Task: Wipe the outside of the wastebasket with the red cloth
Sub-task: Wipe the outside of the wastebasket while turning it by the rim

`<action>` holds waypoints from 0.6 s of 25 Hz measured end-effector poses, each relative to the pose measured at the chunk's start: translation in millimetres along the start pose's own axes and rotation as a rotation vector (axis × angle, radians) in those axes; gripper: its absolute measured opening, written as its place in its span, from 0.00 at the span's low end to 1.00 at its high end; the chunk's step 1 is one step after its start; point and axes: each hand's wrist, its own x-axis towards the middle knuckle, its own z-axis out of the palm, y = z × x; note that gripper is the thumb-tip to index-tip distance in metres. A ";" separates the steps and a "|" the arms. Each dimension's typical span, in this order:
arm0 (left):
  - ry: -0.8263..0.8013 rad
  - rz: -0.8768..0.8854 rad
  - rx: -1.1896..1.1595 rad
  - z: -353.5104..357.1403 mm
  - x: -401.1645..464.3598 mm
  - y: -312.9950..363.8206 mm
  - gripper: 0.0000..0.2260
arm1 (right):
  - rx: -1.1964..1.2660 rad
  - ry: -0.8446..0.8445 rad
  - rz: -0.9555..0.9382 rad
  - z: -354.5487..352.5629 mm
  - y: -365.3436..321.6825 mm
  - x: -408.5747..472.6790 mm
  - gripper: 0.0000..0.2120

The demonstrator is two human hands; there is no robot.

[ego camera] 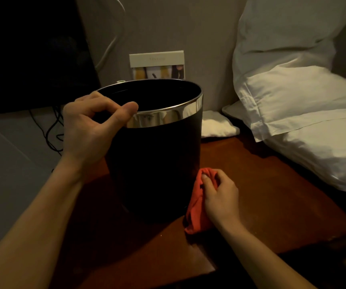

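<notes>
A black wastebasket (153, 163) with a shiny metal band round its rim stands upright on a dark wooden table (282, 195). My left hand (90, 126) grips the rim at the near left, thumb on the metal band and fingers curled over the edge. My right hand (220, 195) holds a bunched red cloth (196, 213) against the lower right side of the wastebasket, near its base. The cloth's lower end hangs down to the table.
White pillows (293, 97) are stacked at the right, overhanging the table edge. A small white folded cloth (218, 126) lies behind the wastebasket. A card (157, 63) leans on the wall at the back. Black cables (51, 130) trail on the floor at left.
</notes>
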 end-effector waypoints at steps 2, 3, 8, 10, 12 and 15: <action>0.017 -0.017 -0.032 -1.2 2.7 -2.5 0.11 | 0.044 0.077 -0.085 -3.2 -22.0 8.1 0.06; 0.024 -0.031 -0.050 -1.2 3.3 -4.1 0.11 | 0.079 0.117 -0.132 -6.0 -35.7 13.4 0.06; 0.016 -0.043 -0.097 -4.3 6.6 -8.0 0.12 | 0.330 0.261 -0.312 -12.5 -108.4 42.6 0.06; 0.024 -0.045 -0.110 -3.4 7.6 -8.9 0.13 | 0.370 0.273 -0.315 -8.9 -110.4 44.7 0.07; 0.029 -0.050 -0.123 -3.6 7.7 -9.9 0.14 | 0.330 0.258 -0.228 -2.1 -86.8 38.6 0.10; 0.051 -0.066 -0.159 -6.6 8.6 -12.2 0.15 | 0.200 0.137 -0.035 7.6 -36.6 19.0 0.09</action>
